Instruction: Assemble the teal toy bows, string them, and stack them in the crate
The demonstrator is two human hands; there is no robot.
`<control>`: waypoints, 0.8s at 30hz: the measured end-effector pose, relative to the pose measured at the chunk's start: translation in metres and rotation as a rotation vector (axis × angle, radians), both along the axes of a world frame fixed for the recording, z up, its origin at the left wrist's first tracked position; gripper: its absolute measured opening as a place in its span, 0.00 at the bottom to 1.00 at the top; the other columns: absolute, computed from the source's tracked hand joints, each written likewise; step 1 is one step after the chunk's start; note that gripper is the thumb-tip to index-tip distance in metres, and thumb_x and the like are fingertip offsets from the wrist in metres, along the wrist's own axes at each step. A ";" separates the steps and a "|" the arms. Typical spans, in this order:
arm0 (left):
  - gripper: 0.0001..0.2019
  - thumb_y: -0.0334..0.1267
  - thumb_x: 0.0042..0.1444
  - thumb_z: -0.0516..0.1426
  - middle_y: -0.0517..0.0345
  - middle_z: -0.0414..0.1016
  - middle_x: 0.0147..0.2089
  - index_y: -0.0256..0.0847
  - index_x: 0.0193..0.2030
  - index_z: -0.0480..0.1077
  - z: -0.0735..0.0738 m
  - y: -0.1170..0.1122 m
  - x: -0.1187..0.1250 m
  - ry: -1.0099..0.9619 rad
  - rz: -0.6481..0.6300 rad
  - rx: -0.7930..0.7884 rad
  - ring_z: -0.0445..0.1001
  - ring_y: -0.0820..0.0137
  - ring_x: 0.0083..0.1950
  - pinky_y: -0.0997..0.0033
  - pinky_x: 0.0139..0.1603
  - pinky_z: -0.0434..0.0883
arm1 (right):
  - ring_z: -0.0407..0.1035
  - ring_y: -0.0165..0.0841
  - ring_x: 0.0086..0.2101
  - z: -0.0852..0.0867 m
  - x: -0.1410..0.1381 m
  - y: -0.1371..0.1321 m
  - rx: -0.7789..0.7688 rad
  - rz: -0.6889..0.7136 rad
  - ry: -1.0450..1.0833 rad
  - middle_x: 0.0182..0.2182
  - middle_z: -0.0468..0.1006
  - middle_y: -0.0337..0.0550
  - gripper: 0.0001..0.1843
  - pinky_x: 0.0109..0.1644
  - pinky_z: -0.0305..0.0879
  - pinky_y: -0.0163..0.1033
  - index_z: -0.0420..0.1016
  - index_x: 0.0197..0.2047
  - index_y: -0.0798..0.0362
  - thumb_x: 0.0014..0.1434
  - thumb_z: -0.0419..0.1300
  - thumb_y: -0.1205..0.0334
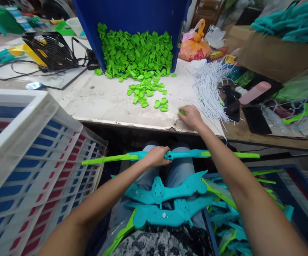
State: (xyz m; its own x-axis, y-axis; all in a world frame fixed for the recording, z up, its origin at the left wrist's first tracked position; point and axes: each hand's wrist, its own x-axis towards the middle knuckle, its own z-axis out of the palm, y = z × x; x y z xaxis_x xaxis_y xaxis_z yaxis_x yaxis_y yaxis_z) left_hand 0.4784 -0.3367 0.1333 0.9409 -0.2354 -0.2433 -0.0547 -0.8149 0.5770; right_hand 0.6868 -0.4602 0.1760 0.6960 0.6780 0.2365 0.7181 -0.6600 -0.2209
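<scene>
- Hands work at the near edge of a worn white table (103, 103), seen from above.
- Left hand (157, 156) is closed around the middle of a long toy bow (169, 155), teal at the centre with lime green tips, held level above the lap, just below the table edge.
- Right hand (192, 116) rests on the table near its front edge, fingers pinched on a small green piece (182, 112).
- Loose green pieces (148, 93) lie scattered just left and beyond that hand; a far larger heap (136, 53) spills from a blue bin (132, 16) at the far side.
- White strings (209, 89) fan out in a bundle just to the right of the right hand.
- More teal bow parts (167, 202) lie across the person's lap, with others in a blue crate (303, 199) at near right.
- White crate (31, 160) with red and blue showing through its slats stands at near left.
- Black fan (51, 49) sits far left on the table; an orange bag (195, 48) and a cardboard box (276, 53) sit far right.
</scene>
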 end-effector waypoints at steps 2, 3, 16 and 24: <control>0.17 0.50 0.50 0.58 0.56 0.74 0.31 0.39 0.38 0.72 0.006 0.009 0.015 0.135 -0.067 -0.113 0.72 0.64 0.34 0.72 0.34 0.63 | 0.65 0.40 0.43 -0.003 -0.006 -0.025 0.033 0.097 0.016 0.41 0.75 0.49 0.14 0.50 0.59 0.44 0.76 0.44 0.55 0.57 0.55 0.61; 0.17 0.52 0.49 0.58 0.58 0.72 0.27 0.38 0.34 0.73 0.007 0.012 0.023 0.208 -0.093 -0.162 0.71 0.67 0.31 0.73 0.31 0.61 | 0.65 0.40 0.43 -0.005 -0.008 -0.035 0.058 0.125 0.013 0.42 0.75 0.49 0.13 0.50 0.59 0.44 0.76 0.43 0.54 0.56 0.56 0.60; 0.29 0.63 0.50 0.50 0.59 0.65 0.26 0.33 0.31 0.72 -0.018 0.022 0.055 0.344 -0.114 -0.396 0.60 0.73 0.28 0.73 0.29 0.57 | 0.67 0.40 0.44 -0.016 -0.090 -0.056 0.315 0.127 -0.050 0.43 0.77 0.47 0.14 0.48 0.61 0.45 0.73 0.45 0.54 0.58 0.58 0.56; 0.32 0.67 0.49 0.48 0.61 0.56 0.21 0.34 0.24 0.68 -0.026 0.021 0.055 0.316 -0.041 -0.406 0.51 0.75 0.25 0.71 0.26 0.50 | 0.64 0.40 0.47 -0.071 -0.182 -0.073 0.210 0.286 -0.035 0.47 0.74 0.49 0.15 0.51 0.62 0.47 0.72 0.50 0.54 0.61 0.55 0.61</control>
State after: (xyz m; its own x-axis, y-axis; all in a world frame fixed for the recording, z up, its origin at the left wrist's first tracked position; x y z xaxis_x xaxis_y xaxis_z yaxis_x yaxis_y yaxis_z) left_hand 0.5332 -0.3162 0.1070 0.8240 -0.4055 -0.3957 0.1461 -0.5226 0.8399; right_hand 0.5049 -0.5334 0.1054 0.4740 0.7783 0.4118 0.8767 -0.3739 -0.3026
